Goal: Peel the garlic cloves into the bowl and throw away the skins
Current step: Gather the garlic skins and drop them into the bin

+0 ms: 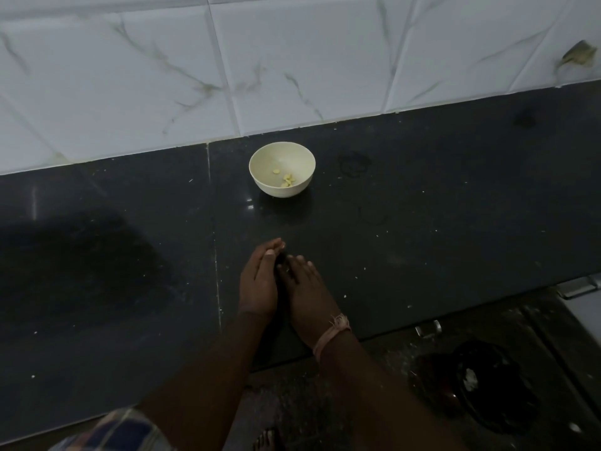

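A small cream bowl [282, 157] stands on the black counter near the tiled wall, with several peeled yellowish garlic cloves [286, 180] at its bottom. In front of it my two hands lie close together on the counter. My left hand [258, 281] stands on its edge with straight fingers. My right hand [305, 288] lies palm down beside it, fingers extended and touching the surface. The narrow gap between the hands is dark, and I cannot tell whether skins lie there. No unpeeled garlic shows.
The black granite counter [422, 222] is dotted with small white specks. White marble-look tiles [292, 60] back it. Below the counter's front edge at lower right stands a dark bin with a black liner [487, 395] holding a pale scrap. Metal cabinet handles [429, 330] show there.
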{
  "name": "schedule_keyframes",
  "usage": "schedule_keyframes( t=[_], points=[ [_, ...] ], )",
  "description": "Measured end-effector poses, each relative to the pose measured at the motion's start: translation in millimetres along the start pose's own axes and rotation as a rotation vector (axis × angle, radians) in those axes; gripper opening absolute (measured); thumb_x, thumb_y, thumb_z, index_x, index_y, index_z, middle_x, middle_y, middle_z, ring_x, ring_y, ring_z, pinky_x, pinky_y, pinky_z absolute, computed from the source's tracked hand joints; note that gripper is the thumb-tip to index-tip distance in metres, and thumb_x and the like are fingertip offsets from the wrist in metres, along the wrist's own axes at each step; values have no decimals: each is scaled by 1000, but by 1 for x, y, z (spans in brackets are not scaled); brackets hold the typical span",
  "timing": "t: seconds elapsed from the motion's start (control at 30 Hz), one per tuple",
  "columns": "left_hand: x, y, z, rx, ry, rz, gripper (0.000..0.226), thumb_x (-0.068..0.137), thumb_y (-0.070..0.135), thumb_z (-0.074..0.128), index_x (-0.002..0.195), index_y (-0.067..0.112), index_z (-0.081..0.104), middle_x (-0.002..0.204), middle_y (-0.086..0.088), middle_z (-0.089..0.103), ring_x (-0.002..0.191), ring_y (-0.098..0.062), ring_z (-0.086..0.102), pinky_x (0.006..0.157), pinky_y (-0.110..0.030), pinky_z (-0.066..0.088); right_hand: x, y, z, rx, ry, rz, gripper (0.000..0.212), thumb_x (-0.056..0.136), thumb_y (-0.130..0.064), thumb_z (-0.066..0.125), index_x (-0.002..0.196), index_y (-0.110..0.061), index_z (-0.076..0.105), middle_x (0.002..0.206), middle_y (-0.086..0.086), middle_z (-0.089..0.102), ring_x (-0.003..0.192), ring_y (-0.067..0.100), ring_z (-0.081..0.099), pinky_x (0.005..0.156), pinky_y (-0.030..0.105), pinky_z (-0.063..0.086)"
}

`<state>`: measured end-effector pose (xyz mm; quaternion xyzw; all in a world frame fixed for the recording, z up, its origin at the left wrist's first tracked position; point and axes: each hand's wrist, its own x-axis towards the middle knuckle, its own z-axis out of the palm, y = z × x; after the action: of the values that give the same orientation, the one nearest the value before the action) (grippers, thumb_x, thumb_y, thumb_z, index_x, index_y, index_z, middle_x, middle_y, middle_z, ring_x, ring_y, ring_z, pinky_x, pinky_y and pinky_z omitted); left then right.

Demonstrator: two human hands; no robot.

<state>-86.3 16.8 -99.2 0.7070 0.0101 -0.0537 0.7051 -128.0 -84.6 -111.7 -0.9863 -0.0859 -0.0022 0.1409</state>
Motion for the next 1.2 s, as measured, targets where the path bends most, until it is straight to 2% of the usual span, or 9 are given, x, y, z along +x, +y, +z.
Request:
schedule_keyframes(
  t=[0.1,0.2,0.3,0.57,0.83,0.93,1.03,1.1,1.2],
  points=[
    [-2,0,-1,7,-2,6,39,99,28,44,126,14,68,123,-1,72,120,-13,64,109,-39,48,-4,13,-16,-96,-23,-115,45,83,-15,41,108,0,76,108,21,74,100,34,74,91,39,57],
    [-3,1,-4,48,-26,-15,35,102,26,44,124,19,69,121,4,72,119,-11,64,111,-43,47,-12,30,-34,-141,-180,-220,42,101,-4,43,140,9,51,147,30,49,137,41,48,117,40,35],
    [-5,3,-6,34,-31,-31,36,97,32,46,121,22,71,119,5,73,118,-11,65,111,-43,47,-14,31,-41,-208,-296,-174,47,109,-12,34,155,-1,32,163,18,28,150,32,29,121,37,24],
    [-9,4,-10,59,-69,-40,32,95,32,49,118,30,71,120,9,73,119,-10,65,110,-45,48,-18,27,-57,-220,-318,-10,32,105,-14,41,132,-5,56,138,14,52,128,31,49,105,38,41],
    [-13,6,-5,148,-107,-22,36,96,30,46,124,29,67,125,12,69,120,-3,61,109,-35,46,-11,14,-71,-33,-150,114,21,98,-5,47,115,-2,59,113,20,64,107,38,60,87,41,43],
    [-14,7,-4,187,-120,-17,33,104,15,46,130,22,65,129,8,66,121,-3,59,110,-34,45,-11,12,-75,-36,-234,149,19,99,-8,49,111,-4,63,118,18,64,111,36,59,91,38,41],
    [-16,8,-3,233,-133,-16,34,105,11,45,129,26,64,130,9,64,120,-4,57,105,-27,44,-20,26,-70,376,-108,394,19,92,-14,57,83,-25,70,97,7,72,92,24,68,81,34,54],
    [-17,6,-3,255,-138,-1,34,106,13,44,129,28,64,131,9,63,122,-6,57,104,-27,43,-37,35,-71,916,76,628,14,89,-5,69,85,-17,75,85,6,75,74,14,69,69,24,56],
    [-20,5,-3,360,-133,5,34,105,13,45,130,25,66,135,7,62,128,-7,53,113,-34,42,-66,37,-78,1720,296,818,13,86,6,70,96,-3,73,91,10,76,78,15,70,72,23,59]
  ],
)
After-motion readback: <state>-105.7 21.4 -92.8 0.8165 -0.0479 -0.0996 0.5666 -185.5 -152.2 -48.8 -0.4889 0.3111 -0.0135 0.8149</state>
